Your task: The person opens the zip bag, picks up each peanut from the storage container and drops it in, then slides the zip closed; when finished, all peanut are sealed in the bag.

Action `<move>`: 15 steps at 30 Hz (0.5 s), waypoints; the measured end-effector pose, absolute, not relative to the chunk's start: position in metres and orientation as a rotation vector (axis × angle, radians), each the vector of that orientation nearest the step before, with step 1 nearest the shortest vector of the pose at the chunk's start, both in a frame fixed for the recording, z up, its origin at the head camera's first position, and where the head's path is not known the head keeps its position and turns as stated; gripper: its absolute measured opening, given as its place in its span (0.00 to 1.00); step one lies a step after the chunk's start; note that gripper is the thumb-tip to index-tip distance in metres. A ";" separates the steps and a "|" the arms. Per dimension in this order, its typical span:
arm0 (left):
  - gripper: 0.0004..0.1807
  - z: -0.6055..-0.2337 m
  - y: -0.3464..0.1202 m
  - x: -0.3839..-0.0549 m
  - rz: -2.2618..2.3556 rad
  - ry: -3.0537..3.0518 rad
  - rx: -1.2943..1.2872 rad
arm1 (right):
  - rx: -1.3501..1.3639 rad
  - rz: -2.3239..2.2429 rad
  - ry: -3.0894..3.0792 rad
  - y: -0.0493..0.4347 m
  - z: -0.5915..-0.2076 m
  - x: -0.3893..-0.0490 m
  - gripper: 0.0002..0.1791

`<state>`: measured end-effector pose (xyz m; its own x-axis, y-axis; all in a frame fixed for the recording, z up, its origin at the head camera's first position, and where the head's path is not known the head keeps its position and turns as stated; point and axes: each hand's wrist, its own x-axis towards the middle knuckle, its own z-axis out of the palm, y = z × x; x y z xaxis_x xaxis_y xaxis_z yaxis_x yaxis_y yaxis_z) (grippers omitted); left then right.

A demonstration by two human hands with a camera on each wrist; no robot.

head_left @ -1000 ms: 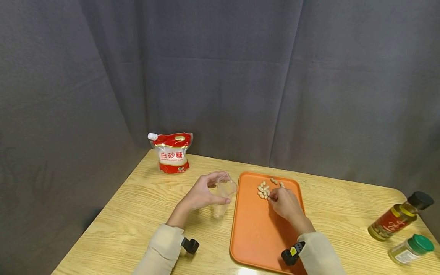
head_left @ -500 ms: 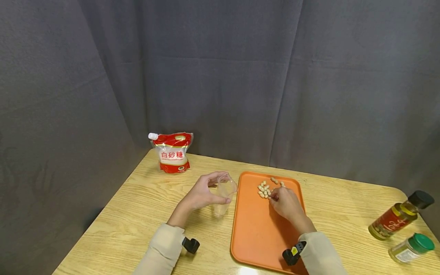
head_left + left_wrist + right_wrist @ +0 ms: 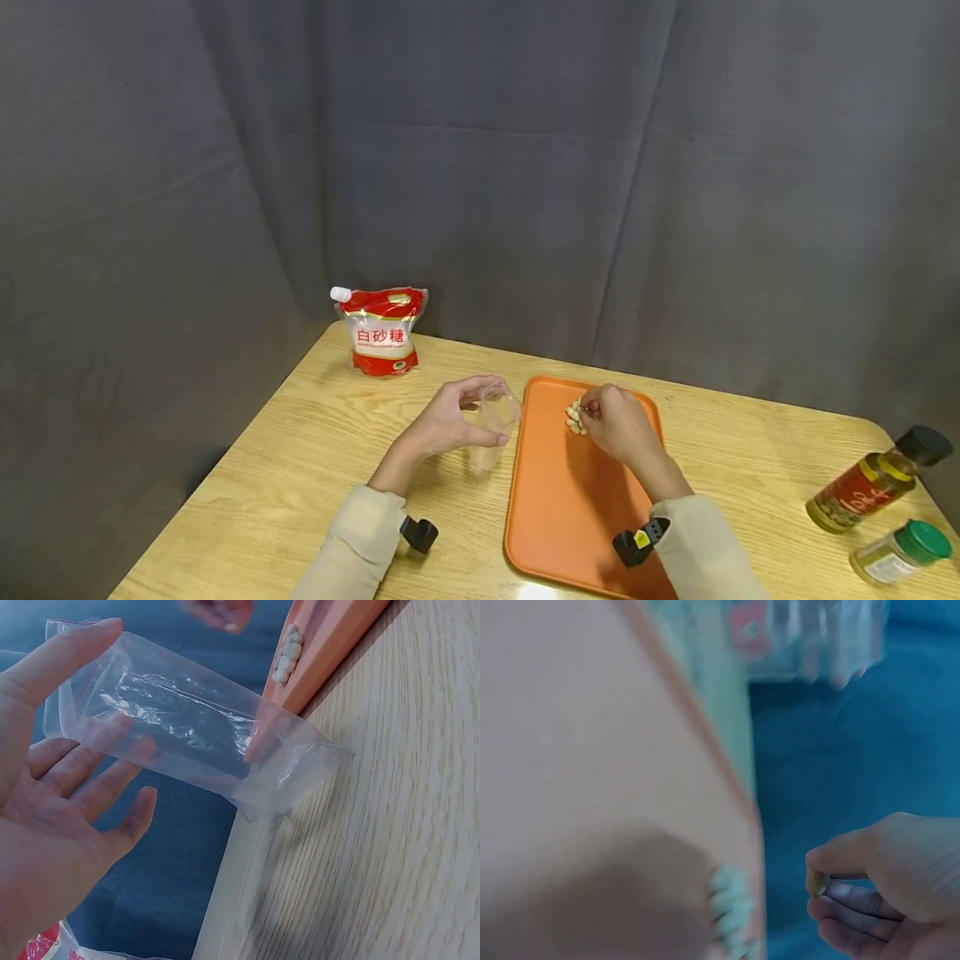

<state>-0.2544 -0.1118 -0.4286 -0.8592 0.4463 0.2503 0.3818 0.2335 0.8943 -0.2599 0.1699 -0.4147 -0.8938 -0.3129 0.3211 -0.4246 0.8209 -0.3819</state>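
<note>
My left hand (image 3: 446, 421) holds a clear plastic bag (image 3: 180, 712) by its mouth, which gapes between thumb and fingers. The bag stands on the table just left of an orange tray (image 3: 551, 508); I see nothing in it. In the right wrist view, a peanut (image 3: 817, 883) is pinched between the thumb and fingertips of my right hand (image 3: 621, 425). That hand is raised above the tray's far part. Beneath it and to its left lies a small pile of peanuts (image 3: 574, 422), partly hidden by the hand in the head view.
A red and white sugar pouch (image 3: 381, 333) with a white cap stands at the table's back left. At the right are a dark-capped bottle (image 3: 858, 496) and a green-lidded jar (image 3: 892, 557). Grey curtain (image 3: 480, 183) hangs behind the table.
My right hand has lifted off the tray with a peanut and shifted slightly up and left in the head view. The left hand and the bag stay almost where they were.
</note>
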 end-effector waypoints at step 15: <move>0.41 -0.426 -0.112 -0.252 1.724 2.417 0.837 | 0.871 0.700 -2.556 0.104 -0.348 -0.245 0.04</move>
<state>-0.2524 -0.1115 -0.4264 -0.8513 0.4566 0.2584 0.3929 0.2285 0.8907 -0.2452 0.1043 -0.3480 -0.7496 -0.4684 0.4677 -0.6413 0.6889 -0.3378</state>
